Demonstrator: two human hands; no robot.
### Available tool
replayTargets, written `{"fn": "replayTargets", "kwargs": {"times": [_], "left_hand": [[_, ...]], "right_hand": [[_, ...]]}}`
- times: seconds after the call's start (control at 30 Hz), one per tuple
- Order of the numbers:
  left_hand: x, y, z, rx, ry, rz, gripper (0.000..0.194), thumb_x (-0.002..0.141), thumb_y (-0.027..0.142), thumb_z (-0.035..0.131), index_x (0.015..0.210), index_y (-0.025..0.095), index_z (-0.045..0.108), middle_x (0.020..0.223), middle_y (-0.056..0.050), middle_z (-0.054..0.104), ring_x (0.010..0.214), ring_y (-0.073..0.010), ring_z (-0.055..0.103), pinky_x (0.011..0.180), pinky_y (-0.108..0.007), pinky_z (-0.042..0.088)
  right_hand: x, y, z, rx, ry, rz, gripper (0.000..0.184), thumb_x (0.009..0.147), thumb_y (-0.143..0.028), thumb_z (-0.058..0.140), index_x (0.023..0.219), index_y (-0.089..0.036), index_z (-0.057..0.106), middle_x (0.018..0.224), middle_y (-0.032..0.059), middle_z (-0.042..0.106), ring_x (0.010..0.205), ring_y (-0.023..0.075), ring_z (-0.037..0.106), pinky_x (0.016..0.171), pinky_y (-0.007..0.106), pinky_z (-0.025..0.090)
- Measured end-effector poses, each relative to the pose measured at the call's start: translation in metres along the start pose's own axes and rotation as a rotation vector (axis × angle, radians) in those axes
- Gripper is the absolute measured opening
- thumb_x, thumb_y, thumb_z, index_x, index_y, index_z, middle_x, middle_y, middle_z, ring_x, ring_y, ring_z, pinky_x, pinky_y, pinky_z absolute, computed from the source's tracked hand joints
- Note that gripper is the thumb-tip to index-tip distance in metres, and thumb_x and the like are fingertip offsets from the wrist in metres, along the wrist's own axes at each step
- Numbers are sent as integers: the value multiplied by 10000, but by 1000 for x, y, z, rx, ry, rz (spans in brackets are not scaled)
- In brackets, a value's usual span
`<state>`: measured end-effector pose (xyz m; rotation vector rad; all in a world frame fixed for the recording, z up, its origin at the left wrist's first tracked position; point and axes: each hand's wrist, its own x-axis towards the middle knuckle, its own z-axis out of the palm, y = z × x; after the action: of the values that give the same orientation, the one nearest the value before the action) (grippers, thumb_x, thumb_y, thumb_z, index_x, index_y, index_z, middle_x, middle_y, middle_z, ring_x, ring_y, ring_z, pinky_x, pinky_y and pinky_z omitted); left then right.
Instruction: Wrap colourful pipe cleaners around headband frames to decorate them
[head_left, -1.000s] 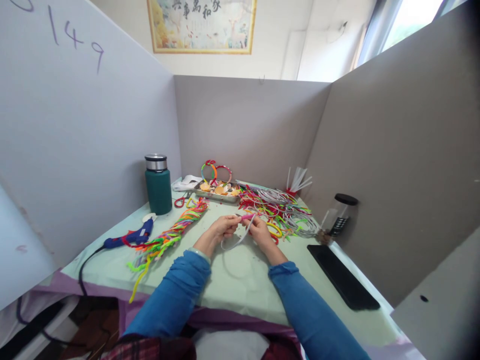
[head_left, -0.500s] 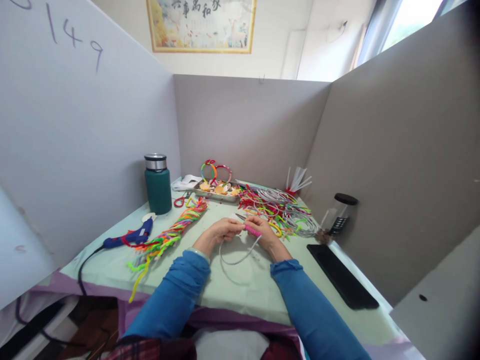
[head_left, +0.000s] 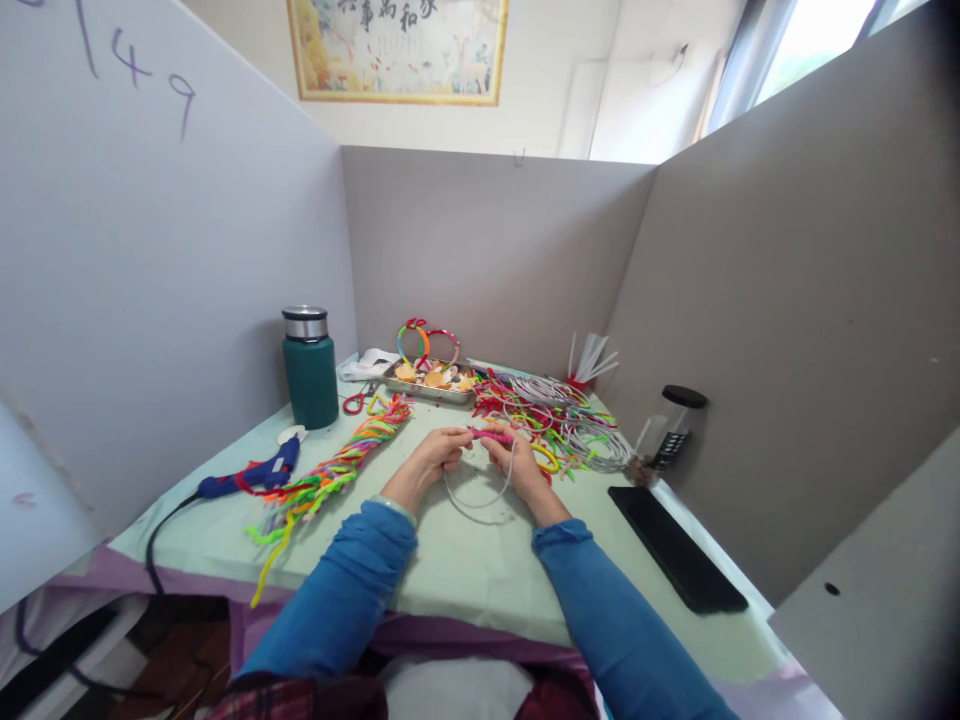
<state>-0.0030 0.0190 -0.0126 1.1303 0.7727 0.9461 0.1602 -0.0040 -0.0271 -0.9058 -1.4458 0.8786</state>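
Observation:
Between my hands, above the table, is a thin grey-white hoop (head_left: 480, 506) whose far side is wrapped in a pink fuzzy pipe cleaner (head_left: 495, 437). My left hand (head_left: 439, 453) is closed, thumb and fingers pinching the left end of the pink part. On the other side my right hand (head_left: 523, 466) closes around the right part of the pink wrap. The hoop's bare lower arc hangs toward me. A yellow ring (head_left: 546, 458) lies just beyond my right hand. Some fingertips are hidden behind the hands.
To the left are a blue glue gun (head_left: 251, 474), a bundle of colourful pipe cleaners (head_left: 352, 452) and a green bottle (head_left: 310, 380). At the back stand a metal tray (head_left: 431, 391) and a pile of grey hoops (head_left: 592, 430). A black phone-like slab (head_left: 675, 550) lies right.
The pink-wrapped part has turned from slanted to nearly level, and both hands have risen slightly. The pointed metal tip seen beyond the hands earlier is no longer visible. The view has shifted slightly.

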Motion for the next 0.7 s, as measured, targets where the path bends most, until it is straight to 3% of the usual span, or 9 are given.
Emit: {"fn": "replayTargets", "kwargs": {"times": [0.2, 0.33, 0.47, 0.7], "left_hand": [[-1, 2, 4, -12, 43, -3, 303, 637, 250, 726, 881, 124, 596, 612, 40, 491, 346, 13, 225, 346, -176, 138], [-1, 1, 5, 6, 84, 29, 314, 616, 260, 737, 866, 127, 601, 617, 39, 518, 344, 11, 245, 342, -176, 167], [-1, -2, 8, 110, 165, 98, 343, 588, 303, 749, 848, 115, 629, 631, 26, 563, 356, 2, 299, 352, -179, 230], [7, -6, 11, 332, 296, 257, 303, 616, 318, 714, 829, 103, 691, 476, 51, 517, 350, -40, 352, 371, -205, 306]], "right_hand": [[0, 4, 0, -182, 129, -195, 277, 759, -414, 610, 881, -176, 685, 841, 64, 679, 691, 168, 594, 629, 283, 457], [1, 5, 1, -216, 166, -247, 266, 759, -411, 611, 840, -172, 696, 841, 74, 696, 759, 197, 621, 712, 321, 479], [2, 8, 1, -226, 202, -243, 283, 750, -422, 612, 810, -159, 698, 772, 72, 692, 693, 190, 613, 645, 307, 479], [4, 8, 0, -200, 229, -152, 322, 753, -439, 592, 767, -133, 691, 616, 44, 627, 557, 150, 545, 516, 257, 404]]}}
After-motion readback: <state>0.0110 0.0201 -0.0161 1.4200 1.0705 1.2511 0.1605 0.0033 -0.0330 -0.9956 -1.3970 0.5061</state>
